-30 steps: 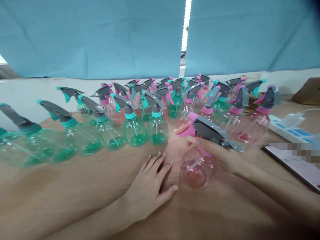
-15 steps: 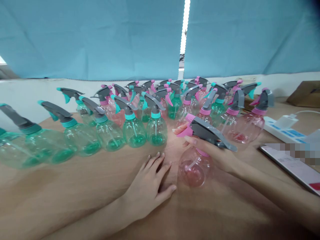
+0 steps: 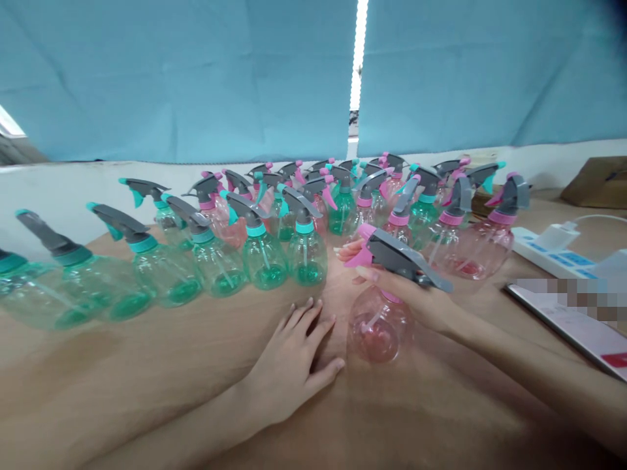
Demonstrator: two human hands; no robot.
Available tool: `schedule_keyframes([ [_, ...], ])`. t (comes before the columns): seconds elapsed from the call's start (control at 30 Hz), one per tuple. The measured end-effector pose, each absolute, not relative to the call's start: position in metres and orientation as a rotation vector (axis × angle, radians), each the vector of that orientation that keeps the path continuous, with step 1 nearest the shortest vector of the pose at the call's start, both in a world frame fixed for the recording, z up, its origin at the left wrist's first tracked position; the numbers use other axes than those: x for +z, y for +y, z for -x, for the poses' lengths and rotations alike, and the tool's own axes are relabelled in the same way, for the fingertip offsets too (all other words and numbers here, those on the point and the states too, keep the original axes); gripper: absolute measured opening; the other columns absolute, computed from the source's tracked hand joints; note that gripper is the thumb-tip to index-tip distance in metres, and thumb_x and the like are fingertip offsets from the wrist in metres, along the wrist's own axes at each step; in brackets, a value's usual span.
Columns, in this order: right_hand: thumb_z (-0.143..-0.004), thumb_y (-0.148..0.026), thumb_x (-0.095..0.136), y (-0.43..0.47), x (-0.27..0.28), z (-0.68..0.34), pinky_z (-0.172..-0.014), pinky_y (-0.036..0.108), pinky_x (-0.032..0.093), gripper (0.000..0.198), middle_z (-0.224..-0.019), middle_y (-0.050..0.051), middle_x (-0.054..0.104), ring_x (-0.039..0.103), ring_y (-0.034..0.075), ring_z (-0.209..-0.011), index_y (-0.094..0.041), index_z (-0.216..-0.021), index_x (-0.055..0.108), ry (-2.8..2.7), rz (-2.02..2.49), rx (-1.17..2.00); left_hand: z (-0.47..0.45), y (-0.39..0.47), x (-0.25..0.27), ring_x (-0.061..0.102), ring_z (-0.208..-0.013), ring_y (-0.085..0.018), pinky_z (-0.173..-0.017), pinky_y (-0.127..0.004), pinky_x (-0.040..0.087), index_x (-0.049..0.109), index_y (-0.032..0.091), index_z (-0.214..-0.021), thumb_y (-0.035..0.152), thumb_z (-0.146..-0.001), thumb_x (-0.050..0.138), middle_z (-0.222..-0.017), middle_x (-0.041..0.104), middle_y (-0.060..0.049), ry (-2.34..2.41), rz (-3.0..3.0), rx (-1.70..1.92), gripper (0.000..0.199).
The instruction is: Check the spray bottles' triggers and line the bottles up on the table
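Observation:
A clear pink spray bottle point(image 3: 378, 331) with a grey and pink trigger head stands close in front of me. My right hand point(image 3: 422, 300) is closed around its neck just under the head, with the fingertips showing past the pink trigger on the left. Palm down on the wooden table point(image 3: 186, 385), my left hand point(image 3: 289, 365) lies with its fingers spread, holding nothing. The nearest bottle beyond its fingertips is a green spray bottle point(image 3: 307, 261), the right end of a front row of green ones.
Behind the front row stand several more pink and green spray bottles point(image 3: 343, 209), crowded together. At the right are a white power strip point(image 3: 563, 251) with plugs, a phone point(image 3: 563, 320) and a brown box-like thing point(image 3: 595, 183). A blue cloth point(image 3: 196, 78) hangs at the back.
The view has turned slightly, shifting the left-hand bottles a little rightward in the picture. Both hands keep the same pose, the right one still on the pink spray bottle.

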State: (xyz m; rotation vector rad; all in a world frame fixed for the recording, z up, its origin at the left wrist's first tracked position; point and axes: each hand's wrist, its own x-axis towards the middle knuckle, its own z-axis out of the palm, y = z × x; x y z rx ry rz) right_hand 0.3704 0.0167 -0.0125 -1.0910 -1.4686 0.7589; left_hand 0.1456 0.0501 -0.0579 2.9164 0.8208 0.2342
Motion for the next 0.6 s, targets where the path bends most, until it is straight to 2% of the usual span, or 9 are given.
schedule_keyframes([
  [0.13, -0.084, -0.036, 0.063, 0.016, -0.015, -0.372, -0.074, 0.035, 0.052, 0.021, -0.096, 0.0, 0.069, 0.063, 0.017, -0.079, -0.029, -0.103, 0.066, -1.436, 1.117, 0.772, -0.145, 0.05, -0.059, 0.035, -0.134, -0.031, -0.108, -0.051, 0.028, 0.046, 0.015, -0.136, 0.05, -0.093, 0.049, -0.146, 0.04, -0.015, 0.809, -2.922, 0.242, 0.056],
  [0.27, -0.082, -0.036, 0.065, 0.017, -0.01, -0.37, -0.083, 0.036, 0.05, 0.029, -0.099, 0.0, 0.067, 0.062, 0.017, -0.084, -0.03, -0.111, 0.063, -1.457, 1.054, 0.776, -0.145, 0.05, -0.058, 0.035, -0.134, -0.032, -0.108, -0.051, 0.029, 0.046, 0.015, -0.136, 0.05, -0.093, 0.049, -0.146, 0.04, -0.015, 0.818, -2.914, 0.237, 0.056],
  [0.37, -0.084, -0.035, 0.063, 0.019, -0.005, -0.368, -0.086, 0.038, 0.048, 0.026, -0.1, 0.0, 0.067, 0.061, 0.015, -0.075, -0.03, -0.11, 0.063, -1.486, 1.034, 0.803, -0.146, 0.051, -0.058, 0.035, -0.134, -0.031, -0.108, -0.051, 0.029, 0.046, 0.015, -0.136, 0.05, -0.093, 0.049, -0.146, 0.04, -0.015, 0.821, -2.914, 0.228, 0.056],
  [0.53, -0.084, -0.036, 0.063, 0.018, -0.004, -0.367, -0.08, 0.035, 0.05, 0.015, -0.09, 0.0, 0.067, 0.062, 0.017, -0.081, -0.029, -0.098, 0.066, -1.504, 1.039, 0.787, -0.146, 0.05, -0.058, 0.034, -0.134, -0.031, -0.109, -0.051, 0.028, 0.045, 0.015, -0.137, 0.051, -0.094, 0.048, -0.147, 0.038, -0.015, 0.822, -2.918, 0.21, 0.057],
  [0.6, -0.085, -0.039, 0.061, 0.016, -0.006, -0.368, -0.072, 0.032, 0.051, 0.014, -0.081, 0.0, 0.066, 0.061, 0.017, -0.075, -0.028, -0.092, 0.066, -1.5, 1.115, 0.759, -0.146, 0.05, -0.057, 0.034, -0.134, -0.031, -0.109, -0.051, 0.027, 0.045, 0.015, -0.137, 0.051, -0.094, 0.048, -0.146, 0.039, -0.015, 0.825, -2.919, 0.208, 0.056],
])
